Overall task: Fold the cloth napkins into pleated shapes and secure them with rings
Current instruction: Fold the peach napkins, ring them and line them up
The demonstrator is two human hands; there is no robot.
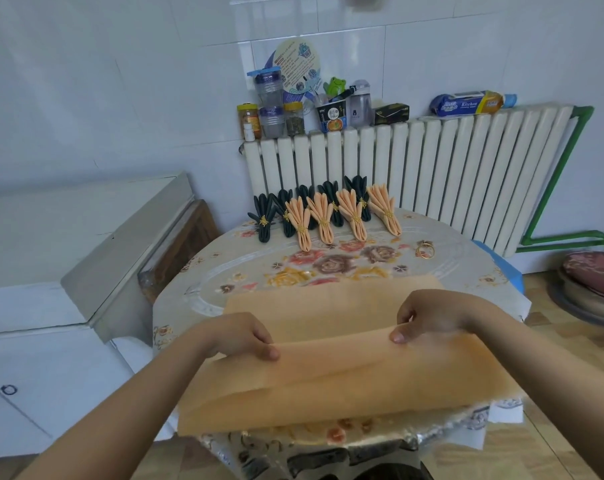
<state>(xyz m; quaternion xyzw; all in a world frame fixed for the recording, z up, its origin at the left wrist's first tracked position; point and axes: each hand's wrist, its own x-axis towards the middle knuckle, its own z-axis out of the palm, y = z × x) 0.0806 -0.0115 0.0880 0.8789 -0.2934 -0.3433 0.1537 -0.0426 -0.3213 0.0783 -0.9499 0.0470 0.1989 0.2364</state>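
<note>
Peach napkin [345, 382], near bench [203, 296] edge, part-folded: left hand [239, 336] pinches raised fold at left, right hand [428, 315] pinches it at right. Far edge: finished dark napkins [264, 220], peach napkins [354, 216], ringed; loose gold ring [425, 250] at right

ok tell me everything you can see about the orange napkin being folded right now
The orange napkin is plain peach-orange cloth, smooth and matte, spread across the near part of the floral tablecloth. Its near edge overhangs the table. A raised fold runs across its middle, pinched by the left hand and the right hand. No ring is on it yet.
</note>
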